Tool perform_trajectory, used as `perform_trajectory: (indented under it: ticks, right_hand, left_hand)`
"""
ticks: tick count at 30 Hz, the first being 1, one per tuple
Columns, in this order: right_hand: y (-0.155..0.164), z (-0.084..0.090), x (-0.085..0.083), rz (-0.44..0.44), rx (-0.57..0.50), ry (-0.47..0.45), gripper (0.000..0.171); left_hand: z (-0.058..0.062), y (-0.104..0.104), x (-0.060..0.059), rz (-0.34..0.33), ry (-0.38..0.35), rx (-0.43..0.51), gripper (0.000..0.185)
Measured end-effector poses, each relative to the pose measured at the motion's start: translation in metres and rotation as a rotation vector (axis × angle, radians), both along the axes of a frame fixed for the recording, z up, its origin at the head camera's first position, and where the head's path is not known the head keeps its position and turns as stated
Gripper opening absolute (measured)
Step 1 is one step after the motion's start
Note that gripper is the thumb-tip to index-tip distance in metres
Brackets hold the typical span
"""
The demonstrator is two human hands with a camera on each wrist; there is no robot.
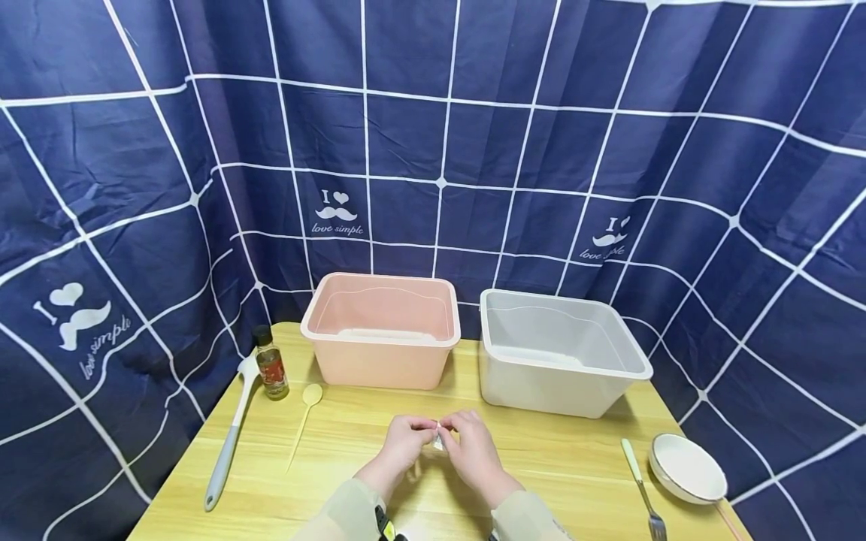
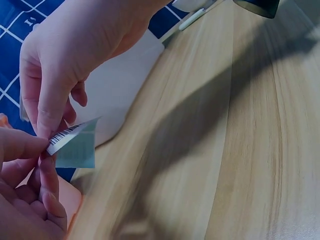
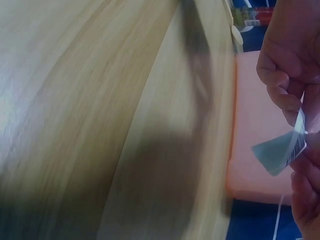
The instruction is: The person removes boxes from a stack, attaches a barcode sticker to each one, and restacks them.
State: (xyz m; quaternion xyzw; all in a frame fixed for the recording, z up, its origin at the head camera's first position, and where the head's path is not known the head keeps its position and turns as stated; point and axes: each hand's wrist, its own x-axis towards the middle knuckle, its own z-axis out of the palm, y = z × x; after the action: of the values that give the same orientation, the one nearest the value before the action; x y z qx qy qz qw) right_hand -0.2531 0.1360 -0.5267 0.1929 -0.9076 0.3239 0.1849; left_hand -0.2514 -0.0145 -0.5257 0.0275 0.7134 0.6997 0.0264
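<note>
Teal packet (image 2: pixel 75 145) with a barcode — pinched between left hand (image 1: pixel 404 443) and right hand (image 1: pixel 473 447), fingers curled on its top edge — held above the wooden surface (image 1: pixel 561 466), pink bin (image 1: pixel 382 330) at twelve o'clock.

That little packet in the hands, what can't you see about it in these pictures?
- Head view: the packet is too small, mostly hidden by the left hand and right hand.
- Left wrist view: only a barcode corner shows; fingers cover the rest.
- Right wrist view: blurred, print unreadable.
</note>
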Motion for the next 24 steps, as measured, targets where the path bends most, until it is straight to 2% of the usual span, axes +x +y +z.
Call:
perform_trajectory:
  ticks: [5,13,19,24]
  right_hand:
    - [0.0009,-0.0028,-0.0001,0.008,0.03,0.031,0.006]
    - [0.0014,-0.0027,0.0023,-0.013,-0.004,0.008,0.01]
    - [0.0037,0.0,0.004,-0.061,-0.019,-0.019,0.009]
    - [0.0078,-0.0002,0.0036,-0.082,-0.048,0.004,0.005]
  left_hand:
    - [-0.0028,0.001,-0.0005,0.0,-0.01,-0.034,0.014]
    - [-0.0026,0.0015,0.0002,-0.004,-0.017,-0.04,0.014]
    - [-0.0026,-0.0011,0.002,-0.01,-0.03,-0.051,0.012]
    - [-0.0042,-0.002,0.003,0.004,-0.037,-0.056,0.01]
